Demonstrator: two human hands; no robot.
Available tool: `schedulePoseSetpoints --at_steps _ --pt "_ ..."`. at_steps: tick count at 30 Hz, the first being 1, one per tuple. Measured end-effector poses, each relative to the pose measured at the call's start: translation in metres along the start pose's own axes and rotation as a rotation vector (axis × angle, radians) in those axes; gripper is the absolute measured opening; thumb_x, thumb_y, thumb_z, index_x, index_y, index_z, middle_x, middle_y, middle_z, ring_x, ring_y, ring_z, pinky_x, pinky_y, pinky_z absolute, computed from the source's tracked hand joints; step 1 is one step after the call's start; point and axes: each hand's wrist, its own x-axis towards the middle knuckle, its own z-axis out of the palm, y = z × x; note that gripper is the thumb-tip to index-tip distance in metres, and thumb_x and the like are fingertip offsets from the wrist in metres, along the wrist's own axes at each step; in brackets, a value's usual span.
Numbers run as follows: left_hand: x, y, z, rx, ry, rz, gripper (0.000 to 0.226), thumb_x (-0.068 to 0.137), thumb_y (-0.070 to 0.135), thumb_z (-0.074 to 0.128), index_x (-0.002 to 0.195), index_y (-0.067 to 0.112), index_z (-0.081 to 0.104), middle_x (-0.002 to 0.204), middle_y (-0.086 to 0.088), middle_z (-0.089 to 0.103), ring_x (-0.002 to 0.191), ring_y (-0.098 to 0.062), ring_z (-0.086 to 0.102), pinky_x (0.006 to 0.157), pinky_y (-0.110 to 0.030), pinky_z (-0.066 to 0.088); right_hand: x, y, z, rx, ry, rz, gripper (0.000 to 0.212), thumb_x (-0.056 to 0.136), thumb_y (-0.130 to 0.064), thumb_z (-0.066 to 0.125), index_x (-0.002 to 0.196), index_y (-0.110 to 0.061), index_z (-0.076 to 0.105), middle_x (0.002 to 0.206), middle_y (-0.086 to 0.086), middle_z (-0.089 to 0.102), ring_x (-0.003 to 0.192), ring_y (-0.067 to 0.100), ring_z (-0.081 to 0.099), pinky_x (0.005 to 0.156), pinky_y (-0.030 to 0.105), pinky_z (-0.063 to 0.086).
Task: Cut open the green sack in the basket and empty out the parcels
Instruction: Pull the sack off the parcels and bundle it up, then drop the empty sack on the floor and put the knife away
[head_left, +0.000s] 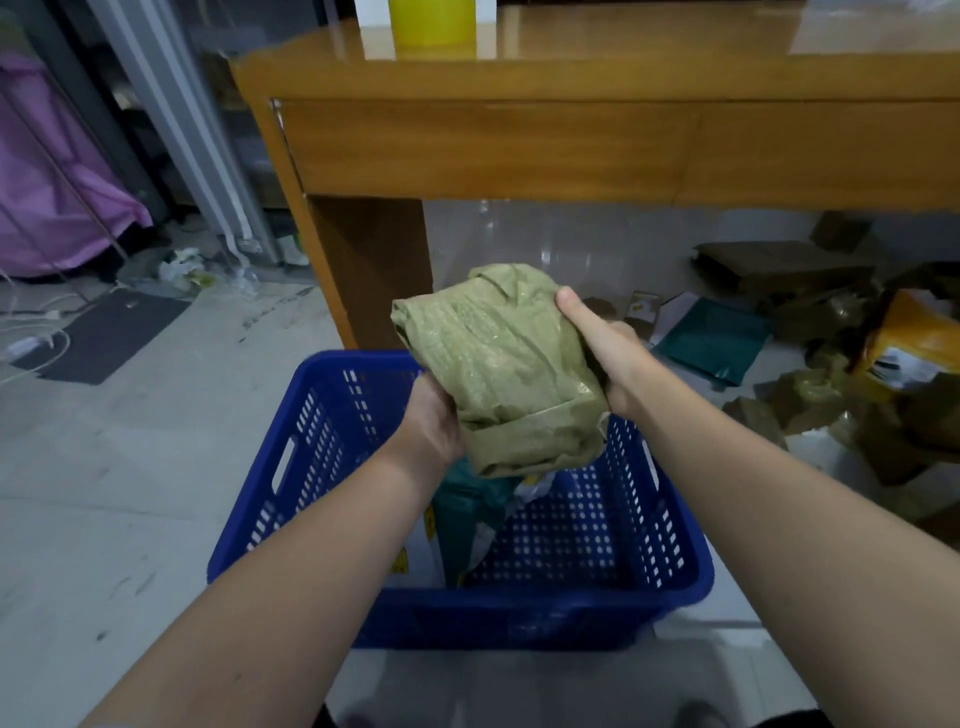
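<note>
The green woven sack (498, 364), crumpled into a bundle, hangs above the blue plastic basket (582, 613), held between both hands. My left hand (434, 421) grips its lower left side from beneath. My right hand (605, 348) clasps its right side, thumb pressed on top. Inside the basket lie a teal parcel (467, 512) and pale wrapped parcels (527, 491), partly hidden by the sack and my left forearm. No cutting tool shows.
A wooden desk (519, 145) stands just behind the basket. Brown boxes (779, 265), a teal mailer (711, 338) and a yellow package (914, 338) are scattered on the floor to the right. A dark mat (114, 332) and cables lie at left.
</note>
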Motion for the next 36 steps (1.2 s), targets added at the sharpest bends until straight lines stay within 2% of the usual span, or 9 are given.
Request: schedulePoseSetpoints --at_steps 2,5,11,13,15,18,21,31,36 --pt "-0.019 -0.015 -0.004 -0.069 0.010 -0.034 0.049 0.102 0.042 0.035 0.143 0.017 0.045 0.132 -0.029 0.052 0.118 -0.044 0.054 0.095 -0.040 0.047 -0.015 0.019 0.000 0.037 -0.085 0.072 0.092 0.051 -0.068 0.081 0.120 -0.009 0.066 0.108 0.009 0.075 0.099 0.026 0.072 0.092 0.046 0.056" --pt "-0.041 -0.038 -0.016 -0.113 0.106 -0.078 0.045 0.100 0.047 0.036 0.118 0.016 0.062 0.140 -0.019 0.050 0.112 -0.034 0.054 0.081 -0.040 0.046 -0.043 0.053 -0.001 0.059 -0.168 0.181 0.108 0.033 -0.069 0.085 0.125 -0.016 0.065 0.116 0.011 0.073 0.105 0.030 0.071 0.096 0.048 0.053" --pt "-0.084 -0.068 -0.050 0.198 0.230 -0.079 0.033 0.099 0.038 0.048 0.085 0.010 0.059 0.078 -0.010 0.060 0.059 -0.019 0.050 0.057 -0.031 0.045 -0.106 0.100 -0.005 0.112 0.036 0.138 0.030 0.078 -0.020 0.078 0.104 -0.011 0.066 0.094 0.008 0.071 0.084 0.025 0.068 0.071 0.037 0.057" --pt "-0.085 -0.073 -0.062 0.288 0.373 -0.021 0.027 0.102 0.026 0.045 0.094 0.005 0.060 0.083 -0.005 0.057 0.060 -0.015 0.046 0.052 -0.024 0.045 -0.122 0.116 -0.007 0.110 0.110 0.110 0.022 0.078 -0.011 0.077 0.097 -0.015 0.066 0.092 0.006 0.069 0.083 0.023 0.067 0.074 0.038 0.057" --pt "-0.081 -0.073 -0.084 0.325 0.436 -0.008 0.032 0.097 0.025 0.049 0.126 0.012 0.054 0.104 -0.007 0.058 0.075 -0.020 0.056 0.069 -0.026 0.050 -0.135 0.132 -0.011 0.092 0.178 0.088 0.019 0.076 -0.007 0.076 0.089 -0.018 0.066 0.093 0.005 0.069 0.084 0.022 0.066 0.076 0.039 0.056" --pt "-0.095 -0.071 -0.113 0.287 0.245 -0.044 0.036 0.091 0.040 0.052 0.120 0.019 0.054 0.103 -0.008 0.062 0.094 -0.028 0.061 0.080 -0.043 0.050 -0.149 0.153 -0.017 0.037 0.266 0.045 0.019 0.075 -0.006 0.075 0.080 -0.020 0.064 0.087 0.002 0.068 0.078 0.018 0.063 0.068 0.033 0.053" --pt "-0.109 -0.085 -0.118 0.620 -0.035 -0.178 0.071 0.078 0.053 0.070 0.137 0.030 0.037 0.130 -0.006 0.058 0.111 -0.028 0.061 0.088 -0.049 0.052 -0.159 0.168 -0.017 -0.030 0.277 0.047 0.020 0.072 -0.009 0.076 0.078 -0.023 0.062 0.085 0.000 0.067 0.081 0.021 0.064 0.075 0.036 0.055" --pt "-0.108 -0.186 -0.150 0.718 0.101 -0.255 0.066 0.090 0.020 0.063 0.143 0.023 0.024 0.109 -0.003 0.060 0.093 -0.019 0.063 0.084 -0.034 0.052 -0.175 0.238 -0.042 -0.223 0.234 0.231 0.027 0.056 -0.026 0.073 0.081 -0.021 0.065 0.093 0.005 0.071 0.091 0.028 0.067 0.088 0.047 0.056" --pt "-0.096 -0.202 -0.163 0.876 0.065 -0.305 0.063 0.089 0.021 0.058 0.144 0.022 0.029 0.124 -0.008 0.058 0.108 -0.025 0.060 0.102 -0.042 0.046 -0.175 0.272 -0.042 -0.250 0.231 0.349 0.038 0.066 -0.025 0.071 0.101 -0.015 0.060 0.102 0.007 0.067 0.100 0.030 0.063 0.094 0.046 0.052"
